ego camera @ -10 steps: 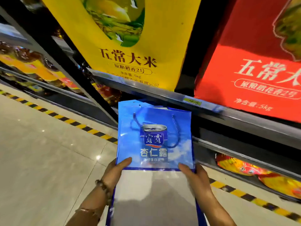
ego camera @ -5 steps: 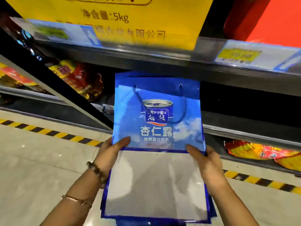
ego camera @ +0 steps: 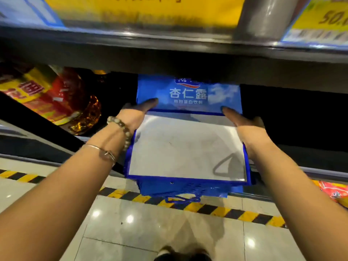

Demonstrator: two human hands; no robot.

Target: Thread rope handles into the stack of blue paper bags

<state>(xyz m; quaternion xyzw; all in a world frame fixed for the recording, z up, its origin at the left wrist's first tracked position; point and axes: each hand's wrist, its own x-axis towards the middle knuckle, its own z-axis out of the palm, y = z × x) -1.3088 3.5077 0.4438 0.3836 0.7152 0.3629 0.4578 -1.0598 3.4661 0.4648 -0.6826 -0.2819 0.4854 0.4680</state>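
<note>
I hold a flat stack of blue paper bags (ego camera: 188,95) with both hands, its far end pushed into the dark shelf opening under a metal shelf edge. The top bag shows white characters on blue and a folded white base panel (ego camera: 186,147). My left hand (ego camera: 135,112) grips the left edge, thumb on top. My right hand (ego camera: 243,121) grips the right edge the same way. A blue rope handle loop (ego camera: 182,199) hangs from the stack's near end. The top bag's own handle is hidden under the shelf.
The metal shelf edge (ego camera: 169,40) runs across just above the bags, with a price tag (ego camera: 318,21) at right. Red and yellow oil bottles (ego camera: 56,98) sit on the shelf at left. Yellow-black hazard tape (ego camera: 216,208) lines the tiled floor below. My shoes (ego camera: 180,254) show at bottom.
The stack has moved forward and into the shelf opening, so the top bag's upper half and rope handle are now hidden. My view has dropped closer to the shelf.
</note>
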